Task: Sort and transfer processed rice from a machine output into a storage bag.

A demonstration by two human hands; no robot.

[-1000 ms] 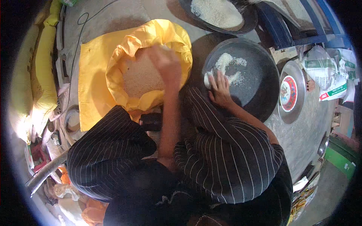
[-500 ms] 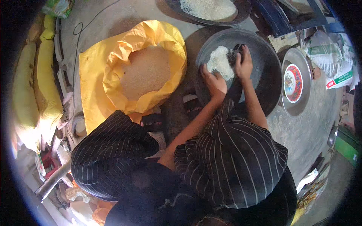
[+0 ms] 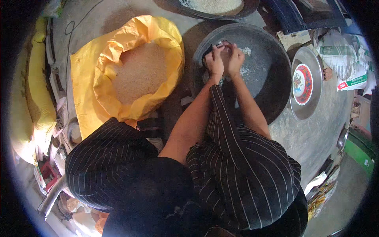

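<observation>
My left hand [image 3: 214, 62] and my right hand [image 3: 235, 60] are cupped toward each other over the left side of a wide dark basin [image 3: 272, 75]. Their fingers curl inward and the fingertips nearly meet. White rice shows in small bits at the fingertips; most of what lies between the palms is hidden. Loose white grains [image 3: 246, 51] are scattered on the basin floor just right of my right hand. To the left stands an open yellow sack [image 3: 89, 89] with a rolled-down rim, filled with pale brown grain [image 3: 142, 71].
Another dark basin [image 3: 252, 8] with white grain stands at the far edge. Right of my basin is a metal basin [image 3: 316, 106] holding a patterned red-and-white dish [image 3: 303, 85]. Full yellow sacks [image 3: 42, 87] line the left side; white-and-green bags [image 3: 347, 59] lie at right.
My hands have come together from either side of the white rice heap, which no longer shows in the basin apart from scattered grains. The whole view has shifted slightly.
</observation>
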